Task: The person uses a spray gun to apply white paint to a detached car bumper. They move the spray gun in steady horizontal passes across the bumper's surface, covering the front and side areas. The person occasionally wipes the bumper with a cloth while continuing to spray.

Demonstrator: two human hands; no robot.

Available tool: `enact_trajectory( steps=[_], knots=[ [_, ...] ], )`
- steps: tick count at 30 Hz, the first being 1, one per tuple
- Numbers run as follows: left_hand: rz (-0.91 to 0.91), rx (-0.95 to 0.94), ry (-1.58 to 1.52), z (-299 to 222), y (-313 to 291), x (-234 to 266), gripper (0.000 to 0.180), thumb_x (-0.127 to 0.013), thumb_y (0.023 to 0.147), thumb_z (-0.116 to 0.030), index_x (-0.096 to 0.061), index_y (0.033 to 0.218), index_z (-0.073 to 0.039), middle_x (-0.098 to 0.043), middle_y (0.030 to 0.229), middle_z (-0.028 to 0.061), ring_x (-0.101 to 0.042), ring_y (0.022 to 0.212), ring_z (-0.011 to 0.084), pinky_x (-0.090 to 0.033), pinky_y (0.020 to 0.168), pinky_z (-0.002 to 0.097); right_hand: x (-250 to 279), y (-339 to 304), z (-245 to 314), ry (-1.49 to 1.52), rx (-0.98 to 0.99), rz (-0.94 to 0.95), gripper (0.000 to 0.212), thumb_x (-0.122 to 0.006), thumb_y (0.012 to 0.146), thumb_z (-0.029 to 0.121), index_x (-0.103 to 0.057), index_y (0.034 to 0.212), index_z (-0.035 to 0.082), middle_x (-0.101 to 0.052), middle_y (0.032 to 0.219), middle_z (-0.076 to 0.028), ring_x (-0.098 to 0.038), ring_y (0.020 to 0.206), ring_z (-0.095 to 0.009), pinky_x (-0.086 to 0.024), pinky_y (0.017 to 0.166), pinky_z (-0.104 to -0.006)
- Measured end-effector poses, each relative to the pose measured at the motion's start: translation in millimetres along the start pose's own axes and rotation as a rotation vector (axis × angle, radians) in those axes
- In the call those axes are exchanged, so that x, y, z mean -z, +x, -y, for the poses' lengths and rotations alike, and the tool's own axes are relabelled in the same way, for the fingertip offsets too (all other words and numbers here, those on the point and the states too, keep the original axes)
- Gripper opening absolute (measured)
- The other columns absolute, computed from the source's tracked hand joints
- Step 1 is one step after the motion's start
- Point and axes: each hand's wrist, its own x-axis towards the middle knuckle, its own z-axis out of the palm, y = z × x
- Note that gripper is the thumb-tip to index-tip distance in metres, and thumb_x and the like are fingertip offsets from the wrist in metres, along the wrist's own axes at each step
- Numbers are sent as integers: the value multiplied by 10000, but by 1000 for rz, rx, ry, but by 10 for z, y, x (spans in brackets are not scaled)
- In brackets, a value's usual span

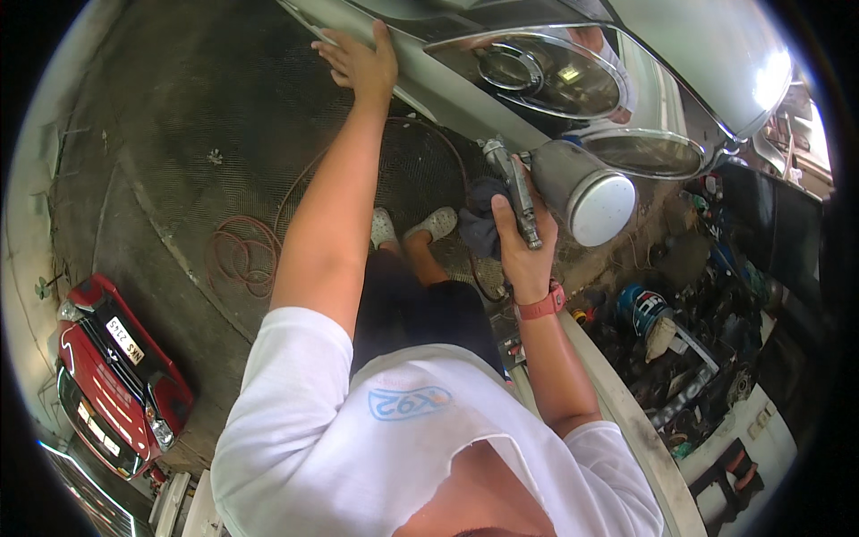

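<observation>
My left hand (362, 64) is stretched out with its fingers spread, at the lower edge of a pale car's front panel (407, 54). Whether its palm presses on the panel is hard to tell. In my right hand (528, 242) is a metal spray gun (514, 188), its grip wrapped by my fingers. A grey paint cup (573, 179) with a round white lid (602, 208) is attached to the gun. A dark cloth (480, 219) hangs beside the same hand, apparently held with it. The gun is close below the car's headlight (555, 76).
A reddish air hose (242, 255) lies coiled on the dark floor (170, 161) and runs past my feet. A red car (121, 376) stands at the lower left. To the right are cluttered parts, a blue container (642, 309) and a long pale panel (626, 412).
</observation>
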Motion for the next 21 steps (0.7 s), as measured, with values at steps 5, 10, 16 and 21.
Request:
enact_trajectory(
  steps=[5, 10, 16, 21],
  knots=[
    [36, 88, -66, -99, -824, -316, 1188, -595, 1080, -618, 146, 1740, 34, 151, 1779, 419, 41, 1697, 536, -55, 1327, 683, 198, -111, -99, -6, -62, -35, 571, -742, 1078, 198, -596, 1590, -9, -669, 1560, -165, -566, 1494, -260, -370, 1278, -407],
    [-48, 91, -106, -369, -1561, -717, 1060, -572, 1128, -465, 127, 1744, 40, 72, 1793, 414, -37, 1696, 530, -91, 1339, 649, 509, -265, -219, -97, -40, -135, 578, -741, 1080, 222, -597, 1593, -2, -669, 1555, -180, -570, 1483, -262, -370, 1271, -402],
    [24, 329, -41, -669, -2399, -1256, 1081, -618, 1106, -445, 90, 1745, 63, -20, 1800, 406, -162, 1686, 513, -233, 1318, 635, 945, -480, -283, -96, -148, -288, 581, -746, 1075, 224, -599, 1596, 10, -672, 1549, -177, -583, 1467, -266, -387, 1257, -403],
    [618, 670, 92, -1092, -3483, -1464, 1066, -837, 965, -436, -239, 1694, 61, -340, 1699, 348, -434, 1559, 478, -424, 1237, 537, 1270, -633, -247, -65, -225, -509, 540, -765, 1064, 215, -638, 1542, -3, -717, 1456, -157, -647, 1339, -247, -456, 1180, -402]
  ],
)
